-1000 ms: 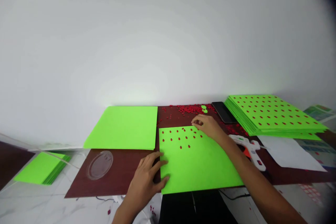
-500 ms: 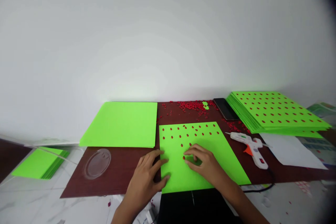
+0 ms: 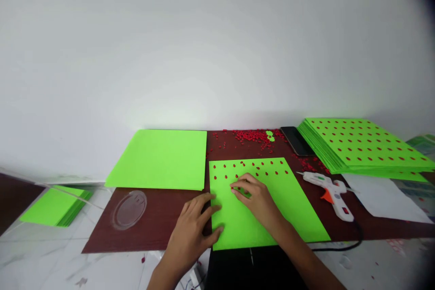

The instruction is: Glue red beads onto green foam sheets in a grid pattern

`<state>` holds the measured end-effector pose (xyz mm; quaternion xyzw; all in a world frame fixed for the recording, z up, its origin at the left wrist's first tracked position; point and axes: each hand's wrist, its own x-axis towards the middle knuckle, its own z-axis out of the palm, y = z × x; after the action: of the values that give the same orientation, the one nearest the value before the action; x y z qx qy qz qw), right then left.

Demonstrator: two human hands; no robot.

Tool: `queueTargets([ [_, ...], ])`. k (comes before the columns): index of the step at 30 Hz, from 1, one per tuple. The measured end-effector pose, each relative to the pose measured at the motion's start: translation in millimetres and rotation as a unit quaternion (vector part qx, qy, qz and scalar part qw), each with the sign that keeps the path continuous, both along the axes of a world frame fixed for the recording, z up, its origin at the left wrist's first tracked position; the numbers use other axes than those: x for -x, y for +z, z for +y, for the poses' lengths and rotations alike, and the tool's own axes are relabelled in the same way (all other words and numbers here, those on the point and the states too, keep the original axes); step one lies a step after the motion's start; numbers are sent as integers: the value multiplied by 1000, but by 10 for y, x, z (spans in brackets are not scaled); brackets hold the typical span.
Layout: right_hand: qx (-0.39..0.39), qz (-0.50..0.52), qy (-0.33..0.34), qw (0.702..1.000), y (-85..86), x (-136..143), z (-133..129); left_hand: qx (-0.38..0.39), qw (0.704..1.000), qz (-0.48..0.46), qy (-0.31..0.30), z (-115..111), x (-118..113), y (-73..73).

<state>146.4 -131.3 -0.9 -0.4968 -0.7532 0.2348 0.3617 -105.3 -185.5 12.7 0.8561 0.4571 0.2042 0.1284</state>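
Note:
A bright green sheet [image 3: 265, 217] lies in front of me, with rows of small red teardrop-shaped pieces [image 3: 226, 176] along its far part. My left hand [image 3: 193, 226] rests at its left edge, fingers spread and thumb and fingertips over the border. Over the sheet, my right hand [image 3: 256, 197] pinches a small red piece [image 3: 232, 188] between thumb and fingertips, close to the green surface. That hand covers some of the sheet behind it.
Loose red pieces [image 3: 253, 136] are scattered at the back, beside a phone [image 3: 298, 141]. A white glue gun [image 3: 335, 192] lies to the right, near a stack of dotted green sheets [image 3: 370, 142]. Plain green sheets [image 3: 163, 158] and a clear plastic lid [image 3: 129, 210] are on the left.
My right hand has moved away from me and slightly left, bringing its fingertips with the red piece nearer the row. My left hand stays at the sheet's edge. The view has shifted slightly.

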Motion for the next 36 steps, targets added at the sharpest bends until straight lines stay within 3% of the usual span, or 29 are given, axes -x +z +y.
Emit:
queueTargets([
  [4,18,-23,11,1000,-61,72,130,2,1000,1,2,-5,0,9],
  [12,14,-41,23,999,-182,56,138,4,1000,-2,2,-6,-6,20],
  [36,-63,-170,53,982,127,89,-11,4,1000,-2,1,2,-22,33],
])
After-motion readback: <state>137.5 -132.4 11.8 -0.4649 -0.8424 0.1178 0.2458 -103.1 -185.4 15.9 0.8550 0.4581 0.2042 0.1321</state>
